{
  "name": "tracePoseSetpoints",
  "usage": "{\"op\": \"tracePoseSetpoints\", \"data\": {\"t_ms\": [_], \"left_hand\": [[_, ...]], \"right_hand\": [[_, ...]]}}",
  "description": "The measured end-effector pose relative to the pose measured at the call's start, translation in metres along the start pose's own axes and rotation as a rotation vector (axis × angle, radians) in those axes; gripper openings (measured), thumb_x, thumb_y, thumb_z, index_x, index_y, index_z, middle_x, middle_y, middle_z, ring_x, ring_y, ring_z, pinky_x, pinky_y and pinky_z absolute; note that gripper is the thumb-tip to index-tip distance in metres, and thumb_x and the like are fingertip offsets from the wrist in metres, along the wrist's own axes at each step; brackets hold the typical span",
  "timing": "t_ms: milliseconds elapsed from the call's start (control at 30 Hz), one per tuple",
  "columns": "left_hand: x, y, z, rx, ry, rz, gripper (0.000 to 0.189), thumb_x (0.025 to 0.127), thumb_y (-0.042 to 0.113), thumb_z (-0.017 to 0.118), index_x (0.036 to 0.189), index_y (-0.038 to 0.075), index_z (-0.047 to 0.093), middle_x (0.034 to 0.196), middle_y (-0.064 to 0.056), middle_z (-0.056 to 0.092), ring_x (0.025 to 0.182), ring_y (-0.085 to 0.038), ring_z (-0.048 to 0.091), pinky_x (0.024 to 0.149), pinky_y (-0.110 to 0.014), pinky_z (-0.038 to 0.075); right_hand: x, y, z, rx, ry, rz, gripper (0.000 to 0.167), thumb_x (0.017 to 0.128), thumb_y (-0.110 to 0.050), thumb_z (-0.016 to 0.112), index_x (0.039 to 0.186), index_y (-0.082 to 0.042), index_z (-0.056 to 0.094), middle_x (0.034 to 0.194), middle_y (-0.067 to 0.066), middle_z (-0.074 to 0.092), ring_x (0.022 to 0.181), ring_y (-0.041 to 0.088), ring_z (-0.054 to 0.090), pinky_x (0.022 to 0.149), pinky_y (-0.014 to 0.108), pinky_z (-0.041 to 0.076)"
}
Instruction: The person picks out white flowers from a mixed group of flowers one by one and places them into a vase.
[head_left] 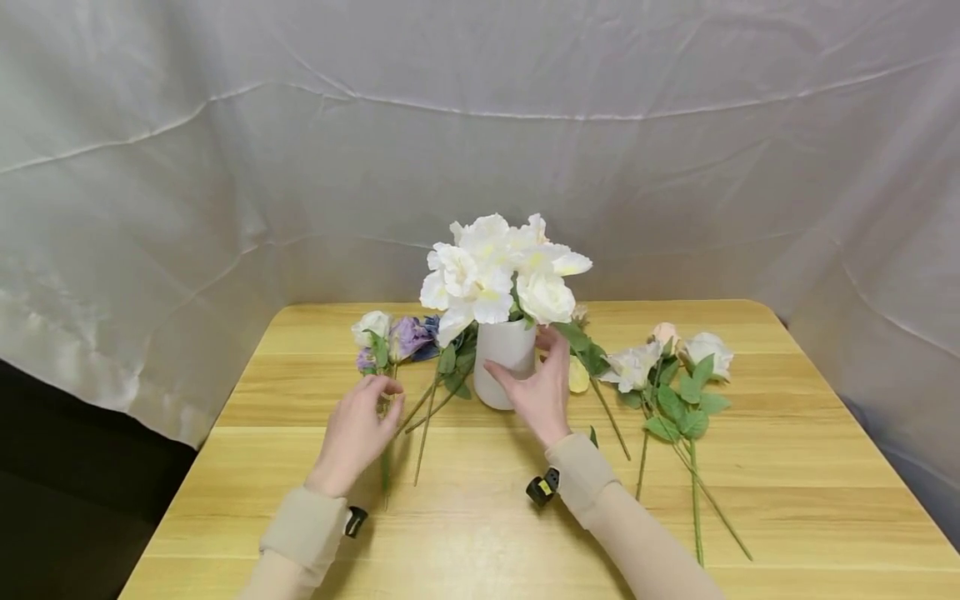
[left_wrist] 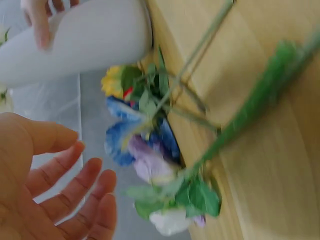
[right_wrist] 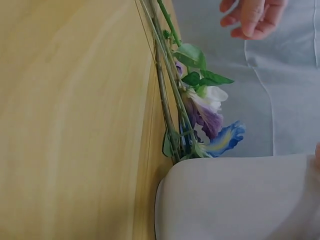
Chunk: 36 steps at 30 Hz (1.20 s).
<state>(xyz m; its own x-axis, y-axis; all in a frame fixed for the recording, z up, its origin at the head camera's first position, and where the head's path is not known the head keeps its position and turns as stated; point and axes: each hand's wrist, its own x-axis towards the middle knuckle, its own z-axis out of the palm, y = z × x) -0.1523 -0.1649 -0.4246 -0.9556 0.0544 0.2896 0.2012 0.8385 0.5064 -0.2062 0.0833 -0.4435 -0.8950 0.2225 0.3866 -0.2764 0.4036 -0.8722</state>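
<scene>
A white vase (head_left: 501,357) stands upright on the table, filled with large white flowers (head_left: 480,271). My right hand (head_left: 538,392) holds the vase from its right side, thumb across the front and fingers around the side. To the left of the vase, my left hand (head_left: 356,429) hovers over flower stems with loosely bent fingers and nothing in them. Under and beyond it lie a purple flower (head_left: 407,337), a white rose (head_left: 372,327) and a blue flower (left_wrist: 120,137). The left wrist view also shows a yellow flower (left_wrist: 113,81) near the vase's base.
On the right of the wooden table (head_left: 795,467) lie a white rose (head_left: 708,354), a pale pink rose (head_left: 665,335) and a cream flower (head_left: 632,367), stems pointing toward me. A yellow petal (head_left: 577,375) shows beside my right hand. Grey cloth (head_left: 480,158) hangs behind the table.
</scene>
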Motion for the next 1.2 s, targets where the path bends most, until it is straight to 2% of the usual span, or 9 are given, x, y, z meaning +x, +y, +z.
{"op": "tracePoseSetpoints", "data": {"t_ms": [100, 267, 367, 467, 600, 700, 900, 1067, 1200], "left_hand": [[0.001, -0.008, -0.01, -0.001, -0.025, -0.064, 0.014, 0.094, 0.012, 0.066, 0.104, 0.005, 0.07, 0.102, -0.012, 0.072, 0.089, -0.026, 0.068, 0.075, -0.041, 0.058], [0.001, -0.021, -0.022, 0.002, -0.083, -0.149, 0.012, 0.095, 0.013, 0.062, 0.102, 0.006, 0.069, 0.1, -0.012, 0.073, 0.081, -0.022, 0.066, 0.067, -0.034, 0.054], [0.0, -0.026, -0.025, -0.003, -0.115, -0.162, 0.014, 0.095, 0.013, 0.062, 0.103, 0.005, 0.069, 0.101, -0.013, 0.073, 0.078, -0.021, 0.067, 0.066, -0.033, 0.053], [0.001, -0.028, -0.024, -0.023, -0.172, -0.169, 0.017, 0.096, 0.014, 0.061, 0.107, 0.005, 0.069, 0.105, -0.014, 0.073, 0.08, -0.02, 0.067, 0.068, -0.033, 0.053], [0.003, -0.028, -0.021, -0.031, -0.264, -0.192, 0.02, 0.098, 0.018, 0.059, 0.112, 0.006, 0.068, 0.111, -0.014, 0.071, 0.084, -0.021, 0.065, 0.07, -0.033, 0.053], [0.003, -0.027, -0.018, -0.016, -0.311, -0.196, 0.022, 0.098, 0.018, 0.058, 0.113, 0.006, 0.068, 0.112, -0.015, 0.071, 0.09, -0.025, 0.066, 0.075, -0.039, 0.056], [0.004, -0.023, -0.009, -0.006, -0.362, -0.183, 0.023, 0.098, 0.019, 0.059, 0.113, 0.005, 0.069, 0.112, -0.014, 0.072, 0.1, -0.03, 0.068, 0.088, -0.05, 0.056], [0.006, -0.02, -0.004, -0.011, -0.408, -0.209, 0.025, 0.099, 0.02, 0.059, 0.114, 0.004, 0.07, 0.116, -0.016, 0.072, 0.106, -0.034, 0.067, 0.093, -0.053, 0.055], [0.006, -0.022, -0.002, -0.012, -0.432, -0.24, 0.029, 0.1, 0.021, 0.058, 0.118, 0.001, 0.069, 0.121, -0.019, 0.071, 0.112, -0.038, 0.065, 0.097, -0.056, 0.053]], "right_hand": [[-0.004, 0.0, -0.005, 0.026, 0.022, -0.024, 0.086, 0.071, -0.03, 0.092, 0.132, 0.0, 0.039, 0.124, 0.019, 0.046, 0.11, 0.032, 0.048, 0.096, 0.05, 0.047], [-0.012, -0.002, -0.014, 0.068, 0.042, -0.058, 0.056, 0.079, -0.023, 0.087, 0.108, -0.001, 0.044, 0.095, 0.015, 0.047, 0.084, 0.024, 0.046, 0.073, 0.033, 0.045], [-0.019, -0.007, -0.016, 0.142, -0.019, -0.087, 0.036, 0.084, -0.011, 0.08, 0.099, 0.001, 0.05, 0.082, 0.014, 0.051, 0.072, 0.016, 0.049, 0.063, 0.024, 0.047], [-0.026, -0.014, -0.015, 0.252, -0.167, -0.077, 0.024, 0.087, -0.001, 0.074, 0.099, 0.005, 0.054, 0.08, 0.014, 0.056, 0.07, 0.01, 0.052, 0.062, 0.018, 0.049], [-0.032, -0.023, -0.01, 0.374, -0.378, 0.025, 0.023, 0.091, -0.001, 0.068, 0.107, 0.008, 0.054, 0.089, 0.01, 0.06, 0.077, 0.006, 0.057, 0.067, 0.016, 0.052], [-0.035, -0.027, -0.006, 0.444, -0.468, 0.123, 0.021, 0.095, -0.003, 0.063, 0.11, 0.007, 0.053, 0.089, 0.007, 0.061, 0.075, 0.006, 0.059, 0.069, 0.019, 0.053], [-0.038, -0.027, 0.001, 0.503, -0.524, 0.241, 0.015, 0.098, -0.004, 0.057, 0.11, 0.004, 0.051, 0.081, 0.003, 0.06, 0.071, 0.01, 0.06, 0.066, 0.022, 0.052], [-0.041, -0.026, 0.004, 0.466, -0.561, 0.264, 0.015, 0.1, -0.005, 0.056, 0.111, 0.003, 0.051, 0.083, 0.002, 0.062, 0.074, 0.013, 0.061, 0.069, 0.025, 0.054], [-0.043, -0.027, 0.006, 0.454, -0.58, 0.276, 0.018, 0.1, -0.007, 0.054, 0.114, 0.004, 0.051, 0.088, 0.01, 0.063, 0.076, 0.013, 0.061, 0.072, 0.027, 0.054]]}}
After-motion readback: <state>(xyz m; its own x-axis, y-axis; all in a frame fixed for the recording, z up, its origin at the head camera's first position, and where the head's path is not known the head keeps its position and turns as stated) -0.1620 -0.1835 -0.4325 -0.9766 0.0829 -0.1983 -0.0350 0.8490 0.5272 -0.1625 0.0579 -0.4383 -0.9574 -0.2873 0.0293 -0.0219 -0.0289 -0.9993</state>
